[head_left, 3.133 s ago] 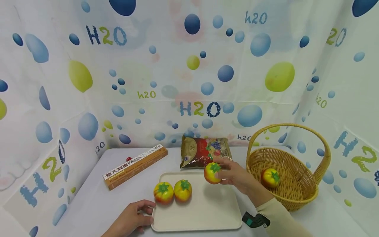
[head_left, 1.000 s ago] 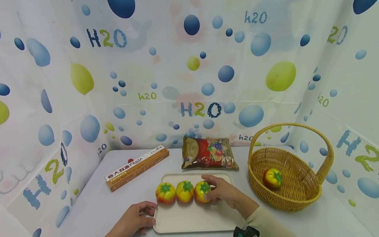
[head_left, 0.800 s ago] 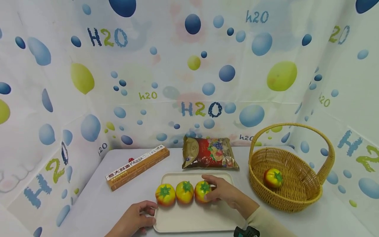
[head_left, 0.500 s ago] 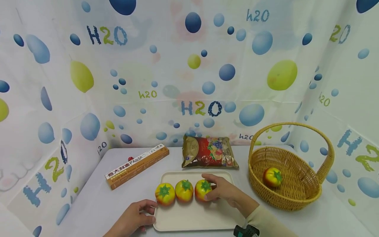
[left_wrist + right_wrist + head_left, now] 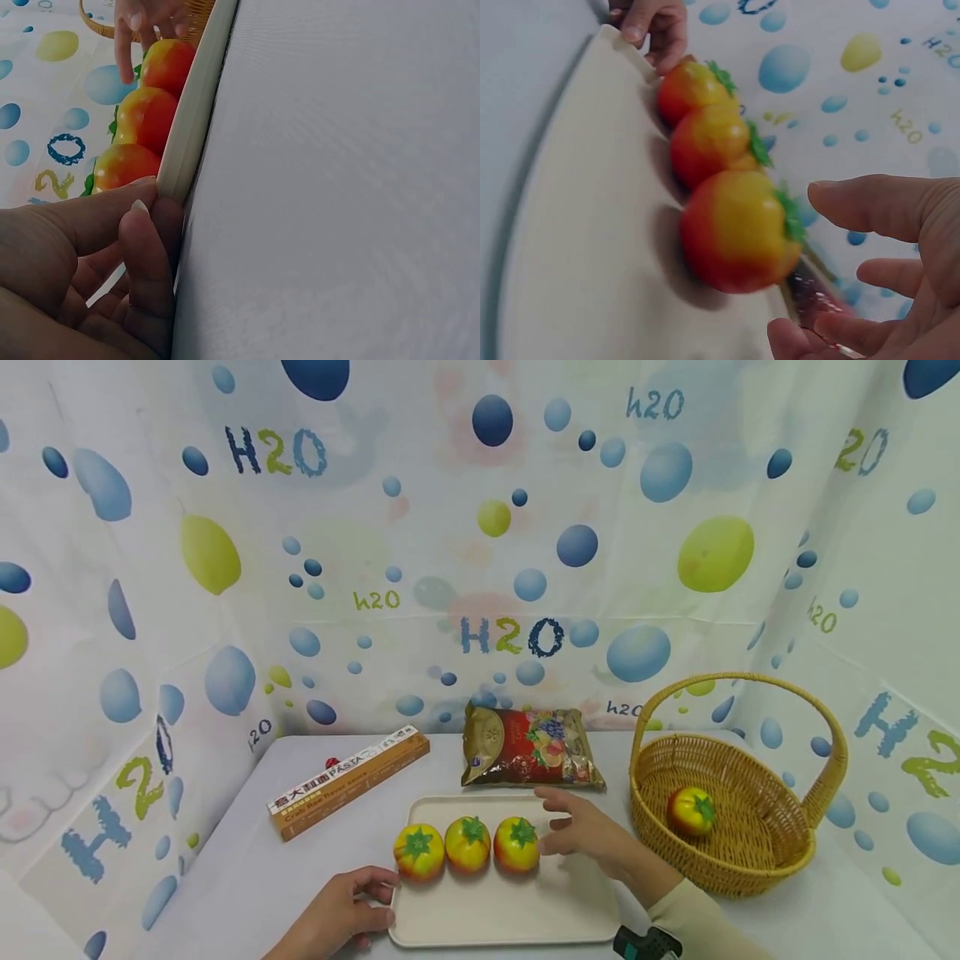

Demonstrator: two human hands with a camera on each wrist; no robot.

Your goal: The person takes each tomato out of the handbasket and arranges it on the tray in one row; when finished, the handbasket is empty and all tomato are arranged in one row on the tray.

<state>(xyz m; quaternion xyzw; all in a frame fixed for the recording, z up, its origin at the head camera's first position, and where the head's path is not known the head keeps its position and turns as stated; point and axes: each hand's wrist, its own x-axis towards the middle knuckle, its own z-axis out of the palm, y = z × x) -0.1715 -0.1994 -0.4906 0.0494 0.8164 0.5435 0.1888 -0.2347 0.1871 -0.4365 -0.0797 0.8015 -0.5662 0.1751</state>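
Note:
Three red-and-yellow tomatoes with green leafy tops stand in a row along the cream tray (image 5: 510,918): a left one (image 5: 418,853), a middle one (image 5: 467,845) and a right one (image 5: 516,845). My right hand (image 5: 588,835) is just right of the right tomato, fingers spread and holding nothing; the right wrist view shows a gap between its fingers and that tomato (image 5: 739,232). At the tray's left edge, my left hand (image 5: 348,906) pinches the rim with thumb and fingers, close by the left tomato, as the left wrist view shows on the tray's side (image 5: 184,150).
A wicker basket (image 5: 720,860) with a tall handle stands at the right, with another tomato (image 5: 691,812) inside. Behind the tray lies a red and gold food bag (image 5: 532,747). A long pasta box (image 5: 348,785) lies at the back left of the white table.
My right hand brought the third tomato over the tray, set it down at the right end of the row, then let go and moved off to the right. The left hand has stayed at the rim.

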